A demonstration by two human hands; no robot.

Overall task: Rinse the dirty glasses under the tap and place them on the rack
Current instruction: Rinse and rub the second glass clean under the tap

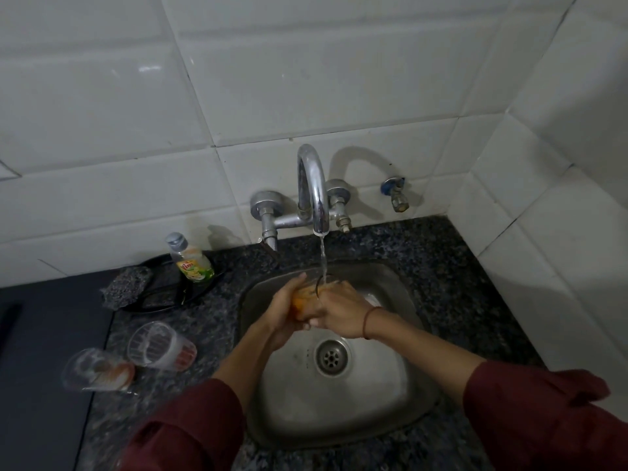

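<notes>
Maroon sleeves [183, 430] lead to the left grip [282, 316] and right grip [341, 316], both clasping the orange-stained glass [304, 298], mouth toward 12 o'clock under the tap [314, 192] stream above the sink [390, 402]; two dirty glasses [159, 346] stand at 8 o'clock on the bench [458, 283], nearer the left grip.

The left hand [284, 316] and right hand [341, 317] hide most of the held glass [303, 296]

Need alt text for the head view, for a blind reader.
Left hand and right hand grip an orange-stained glass under the running tap above a steel sink. On the granite counter to the left sit two more dirty glasses, a dish-soap bottle and a scrubber.
</notes>
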